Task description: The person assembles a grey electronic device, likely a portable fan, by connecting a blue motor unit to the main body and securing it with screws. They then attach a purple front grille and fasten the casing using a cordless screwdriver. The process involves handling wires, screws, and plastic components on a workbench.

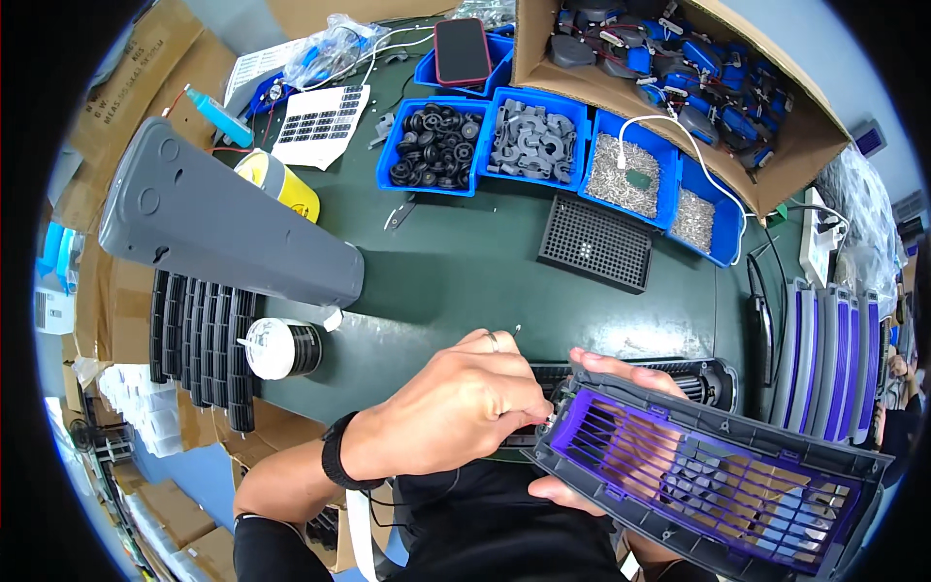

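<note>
My right hand grips a long grey housing panel with a purple slatted grille, holding it tilted above the table's near edge. Part of that hand shows through the slats. At the panel's left end, my left hand is closed, its fingertips pinched against the edge. Whatever lies between those fingertips is too small to make out. Beneath both hands, a dark grey elongated housing with a ribbed inside lies on the table, partly hidden by the hands and the panel.
Blue bins hold black wheels, grey clips and small screws. A perforated black tray lies before them. At left stand a tall grey casing and a white-lidded tub. Purple-grey panels stand right; a carton holds blue-wrapped parts.
</note>
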The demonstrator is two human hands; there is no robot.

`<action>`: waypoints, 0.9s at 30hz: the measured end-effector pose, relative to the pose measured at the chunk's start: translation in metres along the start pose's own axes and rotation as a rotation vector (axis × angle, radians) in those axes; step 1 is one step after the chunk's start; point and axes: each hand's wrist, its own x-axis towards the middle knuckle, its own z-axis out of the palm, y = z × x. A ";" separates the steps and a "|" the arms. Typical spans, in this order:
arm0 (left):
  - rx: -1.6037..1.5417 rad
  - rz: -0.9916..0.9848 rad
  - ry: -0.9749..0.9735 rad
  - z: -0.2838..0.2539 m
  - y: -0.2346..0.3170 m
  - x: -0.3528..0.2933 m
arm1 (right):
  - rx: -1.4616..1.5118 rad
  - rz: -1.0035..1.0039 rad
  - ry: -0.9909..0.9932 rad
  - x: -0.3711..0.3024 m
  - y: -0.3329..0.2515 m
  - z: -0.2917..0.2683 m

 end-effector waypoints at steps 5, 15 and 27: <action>0.101 0.088 0.004 -0.001 0.001 -0.001 | -0.115 0.014 -0.052 0.005 -0.005 -0.001; 0.266 0.063 -0.077 -0.004 0.011 0.001 | -0.052 -0.005 0.063 -0.002 0.006 0.017; 0.188 -0.013 -0.025 0.001 0.017 -0.003 | 0.062 -0.045 0.127 -0.005 0.018 0.017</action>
